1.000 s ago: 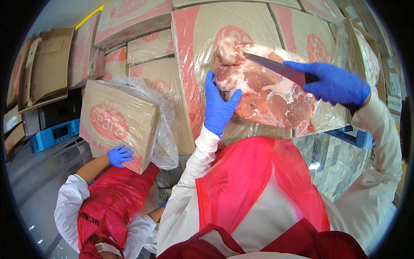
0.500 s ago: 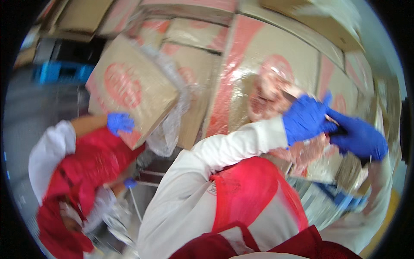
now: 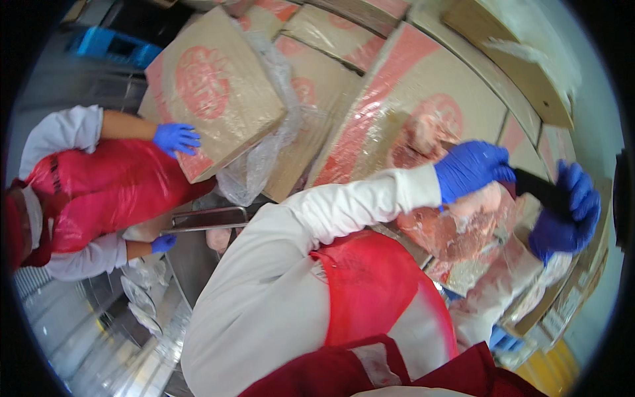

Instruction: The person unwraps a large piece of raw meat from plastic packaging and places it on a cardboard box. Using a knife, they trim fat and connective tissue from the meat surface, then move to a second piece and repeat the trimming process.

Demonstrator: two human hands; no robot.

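Note:
My left hand [image 3: 468, 173], in a blue glove, is closed over a large cut of raw meat [image 3: 450, 228] with pale fat. Its fingertips meet the near end of a black strip-like thing [image 3: 541, 190], whose kind I cannot make out. My right hand [image 3: 567, 221], gloved in blue, has its fingers curled at the other end of that strip. A dark edge shows on the far side of my left hand, beside another lump of the meat. Under the meat lies a plastic-wrapped cardboard box [image 3: 377, 126] with red print.
At left, a co-worker in a red apron [image 3: 119, 182] rests a blue-gloved hand [image 3: 176, 139] on a tilted carton [image 3: 218, 92]. Clear plastic film [image 3: 248, 175] hangs beside it. A metal tray [image 3: 208, 218] is below. An open carton flap [image 3: 506, 59] rises at far right.
My hands have drawn apart, and the black strip now shows stretched between them. My right fingers now point up. The view has shifted, and the co-worker appears further left.

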